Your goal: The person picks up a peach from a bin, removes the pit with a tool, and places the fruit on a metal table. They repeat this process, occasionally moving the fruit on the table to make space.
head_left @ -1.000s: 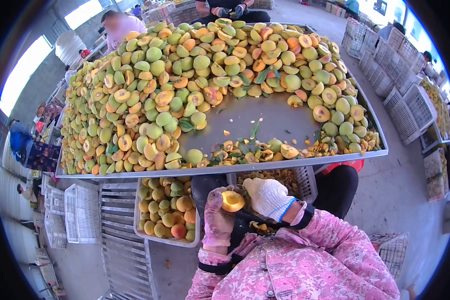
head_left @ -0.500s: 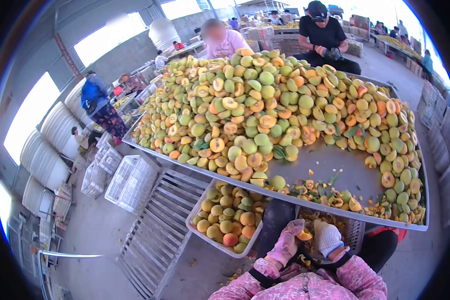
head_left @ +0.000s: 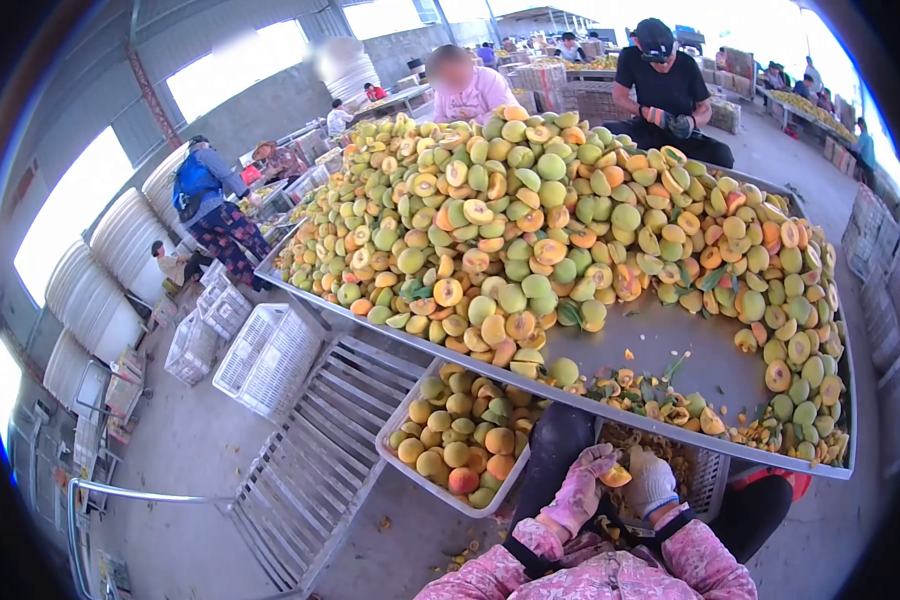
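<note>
My left hand [head_left: 582,488], in a pink glove, pinches an orange-yellow fruit piece [head_left: 616,476] at its fingertips. Close on its right, my right hand [head_left: 652,482] wears a white knitted glove with its fingers curled; anything inside them is hidden. Both hands are above a crate of scraps [head_left: 708,478] between my knees. Beyond them, a metal table [head_left: 660,340] bears a big heap of halved and whole green-orange fruit [head_left: 510,220]. Left of my leg stands a white crate [head_left: 388,462] of whole fruit [head_left: 457,453].
A slatted wooden pallet [head_left: 335,440] lies to the left, with white crates [head_left: 268,360] behind it. The table's metal rim [head_left: 610,412] runs just beyond my hands. Across the table sit a person in pink [head_left: 475,95] and a person in black [head_left: 660,88].
The view has shifted slightly, so the scene sits a little lower. Both hands stay close together, with the fruit piece still in my left fingers.
</note>
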The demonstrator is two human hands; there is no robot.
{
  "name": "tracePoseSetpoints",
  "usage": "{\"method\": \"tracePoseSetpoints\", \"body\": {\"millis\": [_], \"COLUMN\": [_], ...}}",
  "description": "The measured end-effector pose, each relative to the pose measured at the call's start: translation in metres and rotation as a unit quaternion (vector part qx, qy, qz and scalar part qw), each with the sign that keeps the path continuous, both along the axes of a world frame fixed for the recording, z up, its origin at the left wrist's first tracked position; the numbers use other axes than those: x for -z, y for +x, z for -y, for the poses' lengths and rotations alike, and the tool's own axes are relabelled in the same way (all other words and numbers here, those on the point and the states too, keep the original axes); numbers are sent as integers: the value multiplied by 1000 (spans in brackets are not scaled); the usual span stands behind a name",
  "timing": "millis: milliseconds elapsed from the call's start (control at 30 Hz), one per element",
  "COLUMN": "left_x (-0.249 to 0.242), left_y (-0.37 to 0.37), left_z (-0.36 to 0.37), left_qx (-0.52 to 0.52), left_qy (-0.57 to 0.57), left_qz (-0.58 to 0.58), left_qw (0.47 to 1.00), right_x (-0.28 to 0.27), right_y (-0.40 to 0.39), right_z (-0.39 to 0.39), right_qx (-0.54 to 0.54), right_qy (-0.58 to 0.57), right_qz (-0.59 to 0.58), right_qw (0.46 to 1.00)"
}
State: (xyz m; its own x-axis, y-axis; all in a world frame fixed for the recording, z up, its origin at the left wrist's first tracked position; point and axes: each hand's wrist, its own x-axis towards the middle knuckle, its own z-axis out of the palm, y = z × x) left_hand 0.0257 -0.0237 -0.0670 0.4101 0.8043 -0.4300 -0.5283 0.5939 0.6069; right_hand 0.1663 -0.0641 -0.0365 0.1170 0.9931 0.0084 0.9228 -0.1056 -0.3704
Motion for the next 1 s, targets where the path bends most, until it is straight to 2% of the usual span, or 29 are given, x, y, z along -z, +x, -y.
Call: {"method": "tracePoseSetpoints", "body": {"millis": [33,67,133,167,267,333,400,467,500,600,633,700,733,800,867,933,1000], "left_x": [-22,-24,-31,-30,-40,-37,-77,-95,-99,-76,-55,-20,-4,24,42,47,23], "left_y": [-5,-7,-16,-22,-41,-49,-56,-60,-69,-106,-117,-138,-145,-158,-168,-168,-156], "left_z": [1,0,-2,-2,-1,0,-3,-6,-13,-48,-64,-96,-111,-140,-166,-188,-194], "left_qx": [10,14,17,16,34,18,57,-16,-35,-133,-173,-210,-216,-247,-305,-360,-379], "left_qy": [-1,-5,3,11,9,57,-1,101,131,136,154,112,87,49,20,-14,-36], "left_qz": [10,18,58,85,101,29,173,81,78,86,-19,-135,-138,-122,-96,-72,-76], "left_qw": [1000,1000,998,996,994,998,983,992,988,978,973,962,963,960,947,930,922], "right_x": [-2,0,-21,-2,10,14,11,-4,-20,-69,-77,-83,-102,-110,-113,-112,-91], "right_y": [0,-3,-13,-14,-19,-19,-7,-2,2,17,23,37,39,43,42,38,36], "right_z": [-2,-3,-2,-3,-3,-9,-7,-8,-4,-5,-11,-36,-57,-103,-156,-201,-246], "right_qx": [6,7,30,26,15,14,18,23,30,24,13,-3,27,30,71,41,-14], "right_qy": [-14,19,-31,9,-10,-24,-45,-73,-92,-174,-152,-88,-139,-85,-92,-20,65], "right_qz": [-37,-111,-146,-189,-159,-115,-115,-135,-154,-210,-212,-210,-171,-147,-155,-128,-108], "right_qw": [999,994,988,982,987,993,992,988,983,962,965,974,975,985,981,991,992]}}
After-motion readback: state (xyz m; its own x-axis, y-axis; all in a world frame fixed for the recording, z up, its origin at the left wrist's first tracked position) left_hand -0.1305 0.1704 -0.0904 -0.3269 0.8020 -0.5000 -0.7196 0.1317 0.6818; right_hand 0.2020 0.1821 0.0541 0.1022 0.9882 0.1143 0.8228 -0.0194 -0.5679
